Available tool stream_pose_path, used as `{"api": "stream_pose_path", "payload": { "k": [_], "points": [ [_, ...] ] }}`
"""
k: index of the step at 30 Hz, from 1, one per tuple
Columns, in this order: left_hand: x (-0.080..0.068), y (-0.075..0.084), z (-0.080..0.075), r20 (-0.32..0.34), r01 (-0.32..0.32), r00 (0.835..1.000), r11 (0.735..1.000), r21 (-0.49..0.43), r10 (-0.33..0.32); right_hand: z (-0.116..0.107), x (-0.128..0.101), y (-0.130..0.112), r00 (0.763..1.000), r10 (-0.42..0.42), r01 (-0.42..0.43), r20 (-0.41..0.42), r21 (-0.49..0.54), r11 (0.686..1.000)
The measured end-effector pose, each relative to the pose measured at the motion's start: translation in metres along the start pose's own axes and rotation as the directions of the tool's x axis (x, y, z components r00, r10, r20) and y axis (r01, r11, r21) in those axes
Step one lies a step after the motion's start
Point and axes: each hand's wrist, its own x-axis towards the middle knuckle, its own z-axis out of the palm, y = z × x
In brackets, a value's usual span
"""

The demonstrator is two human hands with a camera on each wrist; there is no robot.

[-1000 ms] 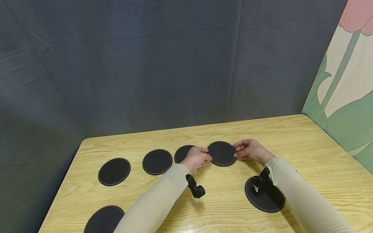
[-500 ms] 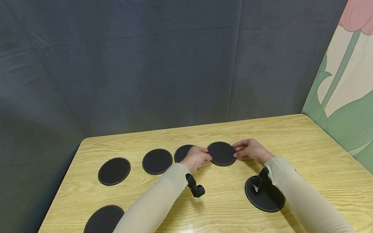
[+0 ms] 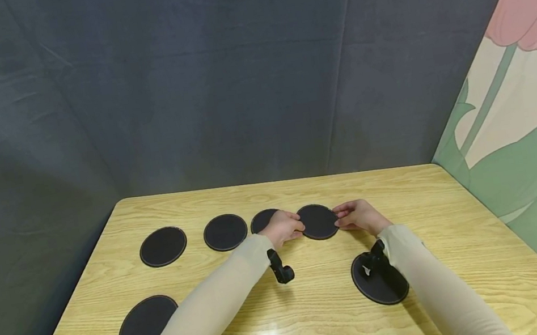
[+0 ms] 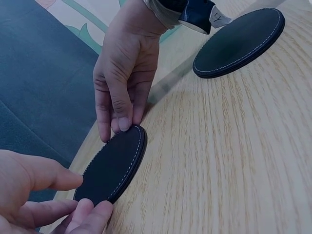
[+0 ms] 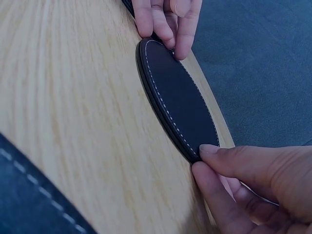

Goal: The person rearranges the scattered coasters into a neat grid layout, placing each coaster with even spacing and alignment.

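Left hand (image 3: 284,227), right hand (image 3: 358,217) pinch opposite edges of black coaster (image 3: 317,221) on table (image 3: 421,192); keep grip even and level.

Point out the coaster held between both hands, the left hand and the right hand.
coaster (image 3: 317,221), head view, middle of its dark top.
left hand (image 3: 284,228), head view, back of the hand.
right hand (image 3: 360,216), head view, back of the hand.

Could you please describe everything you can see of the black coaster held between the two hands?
The black coaster is a thin round disc, leather-like, with pale stitching around its rim. It lies flat on the wooden table, fourth in the far row. The left hand pinches its left edge and the right hand its right edge.
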Motion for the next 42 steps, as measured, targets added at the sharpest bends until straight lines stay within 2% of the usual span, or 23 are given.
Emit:
{"api": "stream_pose_path", "payload": {
  "k": [28,35,42],
  "points": [
    [0.001,-0.002,-0.002,0.011,-0.001,1.000,0.999,-0.043,0.002,0.000,0.001,0.000,1.000,-0.010,0.010,0.007,-0.004,1.000],
    [-0.002,-0.009,-0.008,0.045,-0.062,0.997,0.991,-0.119,0.068,0.000,-0.003,-0.002,0.999,-0.031,0.032,0.006,-0.020,0.999],
    [-0.010,-0.005,-0.017,0.051,-0.118,0.990,0.976,-0.181,0.129,0.000,-0.010,-0.014,0.990,-0.140,0.140,0.011,-0.009,0.990]
  ]
}}
